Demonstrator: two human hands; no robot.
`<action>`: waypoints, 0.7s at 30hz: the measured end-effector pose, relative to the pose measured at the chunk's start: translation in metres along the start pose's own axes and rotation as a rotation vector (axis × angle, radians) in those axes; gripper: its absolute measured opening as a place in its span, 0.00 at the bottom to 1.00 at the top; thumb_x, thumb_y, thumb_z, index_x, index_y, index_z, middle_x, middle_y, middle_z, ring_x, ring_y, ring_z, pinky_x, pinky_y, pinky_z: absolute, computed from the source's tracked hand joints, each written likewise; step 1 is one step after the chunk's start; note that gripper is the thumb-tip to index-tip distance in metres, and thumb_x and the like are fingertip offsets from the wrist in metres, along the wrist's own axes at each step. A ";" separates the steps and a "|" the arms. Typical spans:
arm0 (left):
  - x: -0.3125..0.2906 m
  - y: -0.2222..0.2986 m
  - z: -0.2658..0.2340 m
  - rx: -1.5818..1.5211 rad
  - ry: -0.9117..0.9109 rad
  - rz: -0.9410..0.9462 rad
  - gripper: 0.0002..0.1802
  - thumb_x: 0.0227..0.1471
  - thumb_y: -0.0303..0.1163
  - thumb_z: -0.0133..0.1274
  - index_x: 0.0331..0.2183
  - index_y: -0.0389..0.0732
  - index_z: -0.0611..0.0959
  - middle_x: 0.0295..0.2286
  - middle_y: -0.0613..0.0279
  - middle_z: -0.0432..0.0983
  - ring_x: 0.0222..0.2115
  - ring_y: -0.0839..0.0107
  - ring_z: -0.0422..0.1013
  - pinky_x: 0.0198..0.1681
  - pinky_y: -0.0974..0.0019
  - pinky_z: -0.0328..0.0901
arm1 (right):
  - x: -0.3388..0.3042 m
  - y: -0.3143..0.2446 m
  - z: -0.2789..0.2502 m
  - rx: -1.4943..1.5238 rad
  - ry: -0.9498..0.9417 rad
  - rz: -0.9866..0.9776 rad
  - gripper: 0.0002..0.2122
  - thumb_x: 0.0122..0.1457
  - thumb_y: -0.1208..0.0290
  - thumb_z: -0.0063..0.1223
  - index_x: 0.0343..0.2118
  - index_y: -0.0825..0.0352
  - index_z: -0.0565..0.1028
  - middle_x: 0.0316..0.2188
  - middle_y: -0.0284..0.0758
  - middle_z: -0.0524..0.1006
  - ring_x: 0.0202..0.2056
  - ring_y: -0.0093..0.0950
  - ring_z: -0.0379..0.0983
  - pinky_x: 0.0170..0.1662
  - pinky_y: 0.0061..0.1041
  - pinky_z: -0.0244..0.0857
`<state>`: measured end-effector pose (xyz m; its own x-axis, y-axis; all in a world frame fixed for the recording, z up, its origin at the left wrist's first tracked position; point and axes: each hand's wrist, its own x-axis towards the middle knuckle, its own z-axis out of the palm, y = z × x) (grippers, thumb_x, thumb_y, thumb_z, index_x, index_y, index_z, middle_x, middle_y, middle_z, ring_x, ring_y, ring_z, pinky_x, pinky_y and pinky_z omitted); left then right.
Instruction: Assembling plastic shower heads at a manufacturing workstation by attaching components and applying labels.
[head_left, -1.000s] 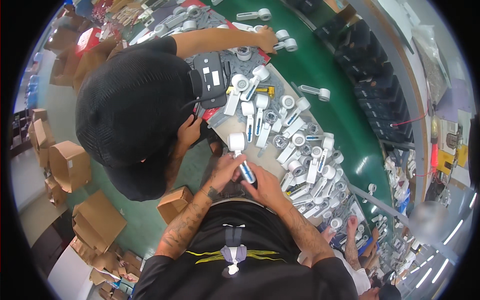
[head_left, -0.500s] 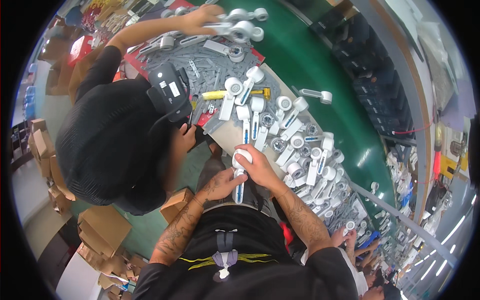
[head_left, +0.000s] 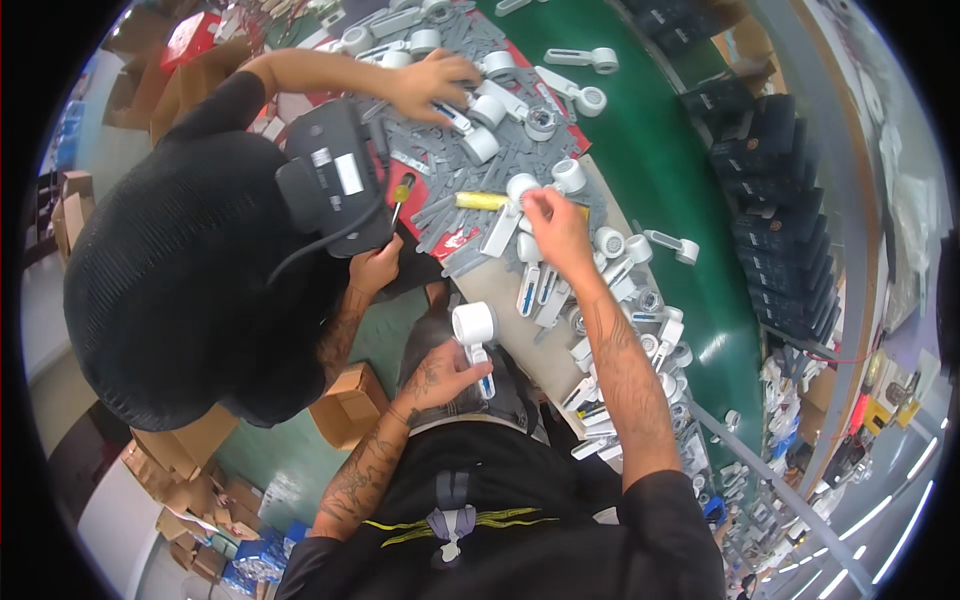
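Note:
My left hand (head_left: 445, 378) grips a white handheld fan (head_left: 473, 325) by its slim handle, in front of my waist. The fan's round head points up and away from me, and a blue strip shows on the handle. My right hand (head_left: 562, 238) is stretched out over the table, its fingers bent against another white handheld fan (head_left: 500, 230) that lies at the table's near part. My fingers hide some of that contact. A yellow-handled tool (head_left: 480, 200) lies just left of this fan. More white fans (head_left: 530, 288) lie below the right hand.
At the left, a person in a black cap (head_left: 190, 280) bends over the table, one hand (head_left: 430, 85) on fans, the other with a screwdriver (head_left: 403, 190). Grey strips (head_left: 440, 150) cover the far table. Cardboard boxes (head_left: 345, 405) stand on the floor; black boxes (head_left: 780, 230) are stacked right.
My right hand has left the fan at my waist and reached forward to the fans on the table. My left hand keeps its fan. The other person's far hand has come closer.

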<state>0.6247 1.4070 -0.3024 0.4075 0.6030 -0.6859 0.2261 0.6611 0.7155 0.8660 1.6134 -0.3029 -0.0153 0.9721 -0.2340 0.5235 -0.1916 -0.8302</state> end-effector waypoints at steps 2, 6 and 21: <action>-0.002 -0.001 -0.004 -0.116 0.037 0.043 0.27 0.61 0.37 0.65 0.55 0.31 0.78 0.41 0.62 0.83 0.40 0.76 0.78 0.46 0.68 0.72 | 0.023 -0.003 0.009 -0.045 0.005 -0.055 0.10 0.65 0.66 0.59 0.40 0.68 0.82 0.36 0.44 0.85 0.40 0.39 0.83 0.44 0.36 0.74; -0.003 0.006 -0.021 -0.267 0.086 0.059 0.26 0.61 0.24 0.64 0.57 0.33 0.74 0.43 0.63 0.82 0.43 0.74 0.79 0.51 0.67 0.74 | 0.039 -0.009 0.034 -0.192 -0.035 -0.230 0.09 0.65 0.69 0.58 0.42 0.68 0.82 0.35 0.44 0.84 0.39 0.39 0.83 0.44 0.35 0.74; -0.052 0.002 0.006 -0.405 0.202 0.070 0.28 0.63 0.28 0.62 0.61 0.32 0.72 0.47 0.60 0.81 0.43 0.77 0.77 0.48 0.72 0.71 | 0.037 0.000 0.111 -0.467 0.033 -0.605 0.16 0.58 0.70 0.59 0.49 0.67 0.82 0.42 0.48 0.81 0.52 0.53 0.75 0.57 0.45 0.70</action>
<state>0.6092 1.3744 -0.2640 0.2194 0.7006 -0.6790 -0.1765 0.7129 0.6786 0.7711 1.6345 -0.3679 -0.3918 0.8946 0.2147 0.7379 0.4450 -0.5074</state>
